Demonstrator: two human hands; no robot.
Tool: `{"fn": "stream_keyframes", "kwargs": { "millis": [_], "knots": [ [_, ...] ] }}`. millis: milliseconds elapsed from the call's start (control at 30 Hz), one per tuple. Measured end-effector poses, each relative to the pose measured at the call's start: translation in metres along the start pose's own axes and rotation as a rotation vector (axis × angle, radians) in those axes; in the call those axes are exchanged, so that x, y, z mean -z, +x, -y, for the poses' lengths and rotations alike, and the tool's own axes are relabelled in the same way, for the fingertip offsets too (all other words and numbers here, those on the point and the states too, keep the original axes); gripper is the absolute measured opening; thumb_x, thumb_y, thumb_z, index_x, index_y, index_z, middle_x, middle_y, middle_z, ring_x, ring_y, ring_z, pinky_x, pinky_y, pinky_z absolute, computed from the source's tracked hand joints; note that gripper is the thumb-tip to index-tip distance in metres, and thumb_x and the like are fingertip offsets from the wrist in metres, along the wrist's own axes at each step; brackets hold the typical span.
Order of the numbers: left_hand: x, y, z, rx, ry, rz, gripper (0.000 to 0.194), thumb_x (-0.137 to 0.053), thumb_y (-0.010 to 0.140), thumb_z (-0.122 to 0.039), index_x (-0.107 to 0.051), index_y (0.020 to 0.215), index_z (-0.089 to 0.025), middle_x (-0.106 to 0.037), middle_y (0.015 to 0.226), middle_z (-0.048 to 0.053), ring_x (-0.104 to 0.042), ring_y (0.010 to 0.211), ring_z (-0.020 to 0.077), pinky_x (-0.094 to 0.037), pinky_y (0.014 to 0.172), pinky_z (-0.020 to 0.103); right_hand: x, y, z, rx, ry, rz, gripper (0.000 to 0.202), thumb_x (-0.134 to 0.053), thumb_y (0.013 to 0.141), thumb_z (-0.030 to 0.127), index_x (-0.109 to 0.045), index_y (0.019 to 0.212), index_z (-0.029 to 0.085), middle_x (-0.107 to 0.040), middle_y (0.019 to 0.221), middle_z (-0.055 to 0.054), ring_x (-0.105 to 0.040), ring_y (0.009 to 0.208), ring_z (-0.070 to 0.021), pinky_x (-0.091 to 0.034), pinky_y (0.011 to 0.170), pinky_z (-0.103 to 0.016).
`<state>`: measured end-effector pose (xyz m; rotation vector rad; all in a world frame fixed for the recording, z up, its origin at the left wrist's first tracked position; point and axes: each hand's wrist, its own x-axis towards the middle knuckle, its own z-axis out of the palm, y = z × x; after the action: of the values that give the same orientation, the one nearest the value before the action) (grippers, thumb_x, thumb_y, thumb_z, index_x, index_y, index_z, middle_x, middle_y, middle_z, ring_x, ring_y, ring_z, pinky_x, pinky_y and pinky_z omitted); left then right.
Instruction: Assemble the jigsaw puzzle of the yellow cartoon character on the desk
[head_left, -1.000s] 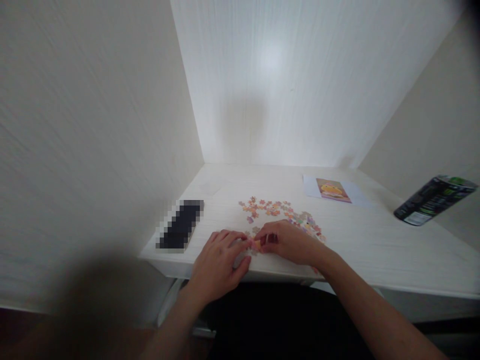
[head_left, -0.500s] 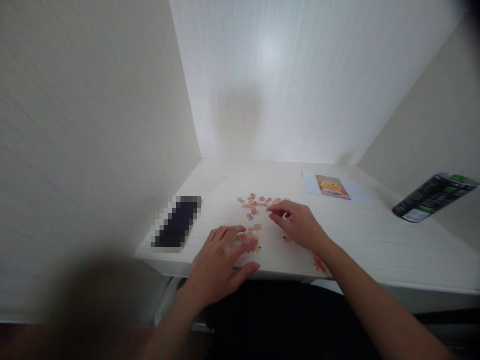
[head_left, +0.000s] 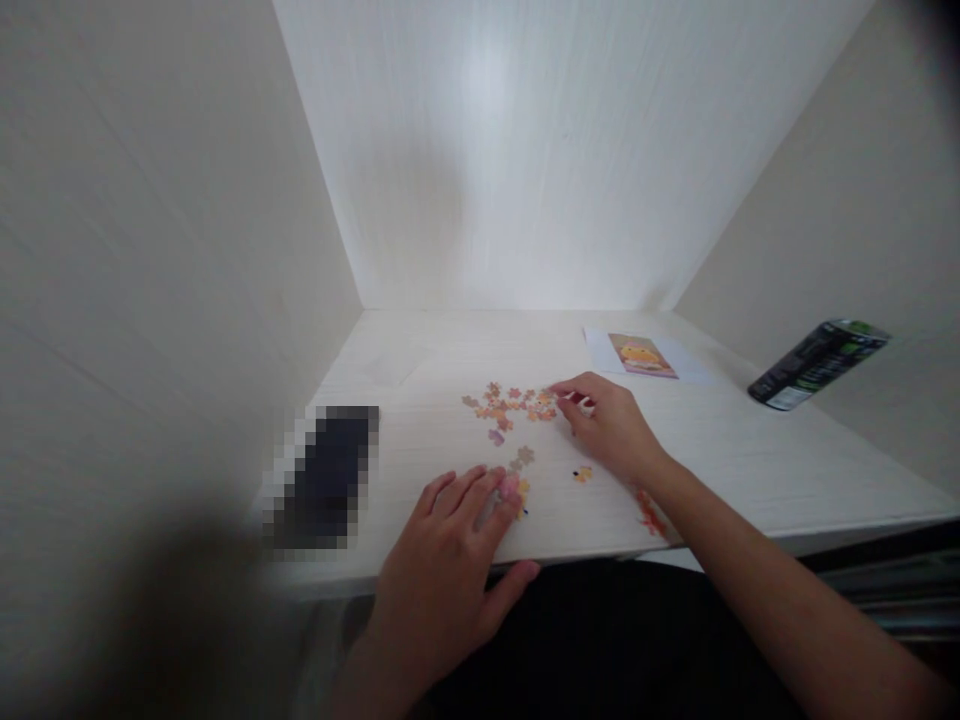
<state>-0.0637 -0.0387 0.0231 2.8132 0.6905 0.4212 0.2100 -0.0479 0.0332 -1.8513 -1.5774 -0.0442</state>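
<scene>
My left hand (head_left: 457,555) lies with its fingers spread over a small joined patch of puzzle pieces (head_left: 523,492), partly covering it. Grey pieces (head_left: 526,456) adjoin the top of that patch. Farther back, my right hand (head_left: 611,425) touches the edge of a pile of loose, flower-shaped puzzle pieces (head_left: 501,410) in orange, pink and yellow. Its index finger and thumb are bent but slightly apart, with no held piece visible between them. A yellow piece with a black spot (head_left: 583,474) rests between the hands. Red-orange pieces (head_left: 649,513) lie beside my right forearm.
A picture card of a yellow figure (head_left: 642,355) lies at the back right on white paper. Right of it stands a dark can (head_left: 814,368). A blurred-out dark phone-like object (head_left: 330,475) lies at the left. White panels enclose the tabletop (head_left: 720,470).
My right hand has moved along the pile to its right end, and its fingertips have parted a little. My left hand stays over the joined patch. The camera view has shifted.
</scene>
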Motion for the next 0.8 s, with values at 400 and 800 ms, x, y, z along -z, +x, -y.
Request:
{"fn": "stream_keyframes", "kwargs": {
  "millis": [400, 800],
  "knots": [
    [0.003, -0.006, 0.007, -0.075, -0.035, 0.080, 0.060, -0.045, 0.092, -0.054, -0.035, 0.145, -0.029, -0.027, 0.157, 0.001, -0.024, 0.146, 0.0223, -0.017, 0.123, 0.052, -0.005, 0.014, 0.022, 0.079, -0.082, 0.058, 0.024, -0.052, 0.090, 0.022, -0.072, 0.103, 0.015, -0.071, 0.101, -0.009, -0.064, 0.090, -0.0200, -0.049, 0.083, -0.032],
    [0.010, -0.007, -0.003, -0.067, -0.004, 0.016, 0.049, -0.047, 0.092, -0.052, -0.043, 0.136, -0.029, -0.039, 0.151, 0.000, -0.031, 0.142, 0.0205, -0.022, 0.121, 0.048, -0.051, 0.032, 0.074, 0.181, -0.188, 0.310, 0.030, -0.054, 0.087, 0.019, -0.071, 0.112, 0.020, -0.073, 0.109, -0.010, -0.063, 0.103, -0.0260, -0.045, 0.091, -0.037]
  ]
}}
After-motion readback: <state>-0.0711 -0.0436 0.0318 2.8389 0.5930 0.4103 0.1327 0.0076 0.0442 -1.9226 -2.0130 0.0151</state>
